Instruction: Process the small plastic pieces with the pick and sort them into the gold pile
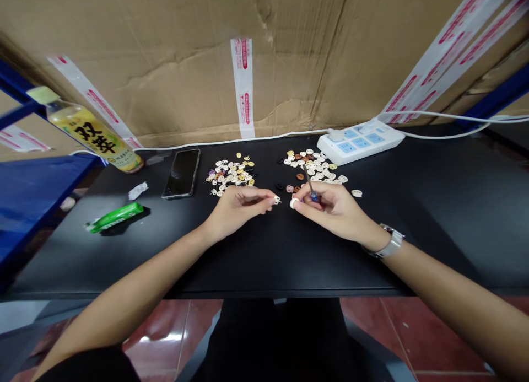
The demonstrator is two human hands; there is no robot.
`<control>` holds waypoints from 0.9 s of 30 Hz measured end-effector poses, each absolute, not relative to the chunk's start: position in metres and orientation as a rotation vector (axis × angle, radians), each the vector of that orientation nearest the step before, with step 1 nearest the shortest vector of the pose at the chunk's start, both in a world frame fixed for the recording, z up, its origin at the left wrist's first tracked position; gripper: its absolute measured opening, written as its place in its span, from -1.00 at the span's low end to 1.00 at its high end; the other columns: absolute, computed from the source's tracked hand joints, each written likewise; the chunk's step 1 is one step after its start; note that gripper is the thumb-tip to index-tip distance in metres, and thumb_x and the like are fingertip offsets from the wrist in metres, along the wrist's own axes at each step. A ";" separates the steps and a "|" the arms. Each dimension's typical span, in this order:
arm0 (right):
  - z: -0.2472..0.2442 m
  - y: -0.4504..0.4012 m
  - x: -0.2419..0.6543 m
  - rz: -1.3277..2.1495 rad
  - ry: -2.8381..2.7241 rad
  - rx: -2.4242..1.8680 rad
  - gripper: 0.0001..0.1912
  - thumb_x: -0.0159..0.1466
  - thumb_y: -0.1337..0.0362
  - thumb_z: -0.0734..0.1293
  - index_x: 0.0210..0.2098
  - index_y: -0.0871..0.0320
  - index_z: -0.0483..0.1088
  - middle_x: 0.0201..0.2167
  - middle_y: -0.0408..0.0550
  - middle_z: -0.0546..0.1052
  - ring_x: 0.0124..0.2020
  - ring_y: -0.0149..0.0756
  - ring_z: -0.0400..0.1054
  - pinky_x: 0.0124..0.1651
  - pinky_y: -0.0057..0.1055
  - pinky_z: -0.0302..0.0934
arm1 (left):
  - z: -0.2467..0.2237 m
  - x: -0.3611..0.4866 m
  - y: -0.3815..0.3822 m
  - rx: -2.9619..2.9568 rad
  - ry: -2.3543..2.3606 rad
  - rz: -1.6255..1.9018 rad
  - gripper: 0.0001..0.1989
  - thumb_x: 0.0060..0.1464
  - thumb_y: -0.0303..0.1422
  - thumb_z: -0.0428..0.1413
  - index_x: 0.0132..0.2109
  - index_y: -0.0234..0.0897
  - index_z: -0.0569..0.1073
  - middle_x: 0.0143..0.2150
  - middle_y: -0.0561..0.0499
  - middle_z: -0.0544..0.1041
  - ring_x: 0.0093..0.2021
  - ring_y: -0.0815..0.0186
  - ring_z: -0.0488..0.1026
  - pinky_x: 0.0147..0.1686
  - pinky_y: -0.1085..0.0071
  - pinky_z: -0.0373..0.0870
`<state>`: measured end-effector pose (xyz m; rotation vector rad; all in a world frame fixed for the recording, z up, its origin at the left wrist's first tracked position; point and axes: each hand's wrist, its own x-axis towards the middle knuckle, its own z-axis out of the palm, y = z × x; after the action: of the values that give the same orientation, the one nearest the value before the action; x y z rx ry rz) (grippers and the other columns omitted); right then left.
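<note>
A small white piece (276, 199) is pinched by the left hand (236, 208), while a thin tool (309, 184) and apparently another white piece (293, 203) are gripped by the right hand (330, 208) above the desk (256, 249).

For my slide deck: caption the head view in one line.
Left hand pinches a small white piece, right hand holds a small tool, between two piles of small pieces on a black table.

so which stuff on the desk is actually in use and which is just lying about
In use: small white piece in left hand; small screwdriver in right hand; two piles of pieces.

Lying about: phone, drink bottle, green packet, power strip.
</note>
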<state>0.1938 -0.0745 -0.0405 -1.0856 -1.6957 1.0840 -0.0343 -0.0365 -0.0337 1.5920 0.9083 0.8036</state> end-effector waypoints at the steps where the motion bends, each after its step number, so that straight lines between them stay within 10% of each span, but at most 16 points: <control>1: -0.041 -0.074 0.194 1.071 -1.676 -1.090 -0.81 0.28 0.17 0.38 -0.32 0.17 0.42 -0.55 -0.27 0.13 -0.52 -0.47 0.01 -0.43 -0.44 -0.01 | -0.034 -0.037 -0.033 1.677 0.939 0.832 -0.81 0.07 -0.29 0.27 -0.21 -0.33 0.64 -0.28 -0.05 0.65 -0.29 0.32 0.56 -0.22 0.40 0.52; 17: -0.040 -0.073 0.193 1.037 -1.718 -1.121 -0.76 0.28 0.12 0.37 -0.30 0.20 0.47 -0.57 -0.30 0.09 -0.55 -0.49 -0.03 -0.47 -0.43 -0.07 | -0.029 -0.050 -0.018 2.535 0.807 1.073 -0.76 0.19 -0.46 0.15 0.00 -0.26 0.58 -0.10 -0.10 0.59 -0.10 0.29 0.53 -0.01 0.30 0.46; 27: -0.042 -0.074 0.186 1.265 -1.813 -1.067 -0.71 0.24 0.09 0.41 -0.31 0.23 0.50 -0.63 -0.33 0.06 -0.58 -0.50 -0.07 -0.50 -0.43 -0.16 | -0.037 -0.034 -0.045 2.443 0.566 0.890 -0.78 0.14 -0.46 0.21 -0.04 -0.28 0.54 -0.24 -0.05 0.58 -0.29 0.38 0.51 -0.23 0.44 0.52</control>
<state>0.1864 -0.0743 -0.0416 -1.0671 -1.8135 1.2651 -0.0341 -0.0451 -0.0373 2.4428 0.5665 0.8901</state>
